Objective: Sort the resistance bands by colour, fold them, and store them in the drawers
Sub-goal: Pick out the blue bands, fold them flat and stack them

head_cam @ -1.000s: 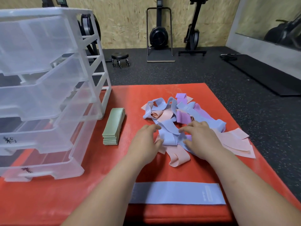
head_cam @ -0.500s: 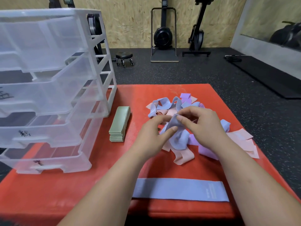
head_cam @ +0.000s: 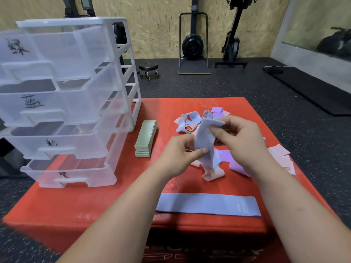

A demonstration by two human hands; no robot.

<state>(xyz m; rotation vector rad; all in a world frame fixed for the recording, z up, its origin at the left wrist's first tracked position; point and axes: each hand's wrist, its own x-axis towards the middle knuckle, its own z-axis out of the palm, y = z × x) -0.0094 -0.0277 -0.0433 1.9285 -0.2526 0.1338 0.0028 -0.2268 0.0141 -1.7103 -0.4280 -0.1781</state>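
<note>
Both hands hold one blue band (head_cam: pixel 205 141) lifted above the pile. My left hand (head_cam: pixel 178 156) pinches its lower part between thumb and fingers. My right hand (head_cam: pixel 241 141) pinches its upper end. Under them lies a loose pile of blue, pink and purple bands (head_cam: pixel 190 122) on the red mat (head_cam: pixel 95 202). A flat blue band (head_cam: pixel 209 205) lies near the mat's front edge. A stack of folded green bands (head_cam: pixel 145 138) sits beside the clear plastic drawer unit (head_cam: pixel 76 103) at the left, its several drawers pulled partly out.
Pink bands (head_cam: pixel 281 156) spread to the mat's right edge. Beyond the mat is dark gym floor with a small wheeled stool (head_cam: pixel 148 70), rowing machines (head_cam: pixel 192 42) against the wooden wall, and a black mat (head_cam: pixel 313 92) at the right.
My hands went from resting on the pile to picking a blue band out of it and lifting it higher. The view has tilted up, showing more of the drawers.
</note>
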